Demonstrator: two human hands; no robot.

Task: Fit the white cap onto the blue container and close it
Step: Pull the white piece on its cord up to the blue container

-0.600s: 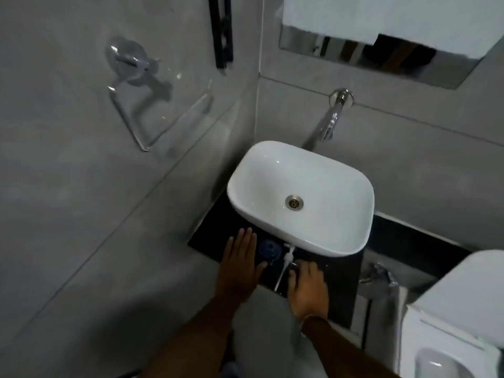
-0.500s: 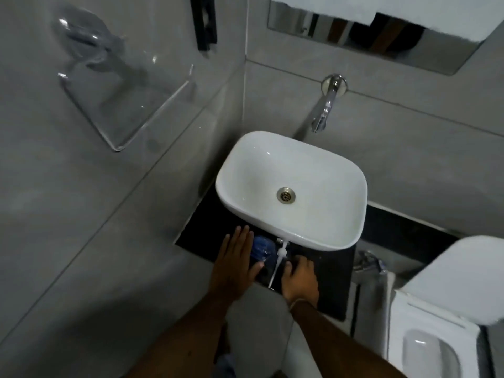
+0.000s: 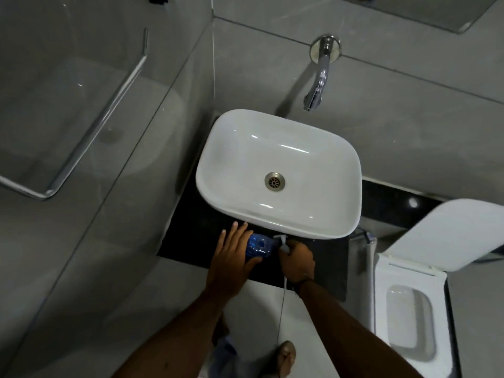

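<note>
— So, where's the blue container [image 3: 257,245]?
— Standing on the black counter [image 3: 188,236], just in front of the white basin [image 3: 278,173], neck open and facing up.

— And the white cap [image 3: 282,242]?
— A pump-style one, off the neck, just to the container's right, with its thin dip tube [image 3: 282,301] trailing down toward the floor.

— Held by which hand?
— Right hand [image 3: 297,261], fingers curled closed around the pump head.

— Left hand [image 3: 231,257]?
— Against the container's left side, fingers stretched forward and loosely spread, thumb curving under the near edge. Touching the plastic for certain; a firm grasp or only a steadying rest, cannot tell.

— Anything else nearby?
— Chrome spout [image 3: 317,83] out of the grey tiled wall above the basin, metal drain [image 3: 274,181] in the bowl's middle. White toilet [image 3: 409,296] with raised lid on the right, glass shelf [image 3: 76,118] on the left wall. Sandalled foot [image 3: 286,358] below on the pale floor.
</note>
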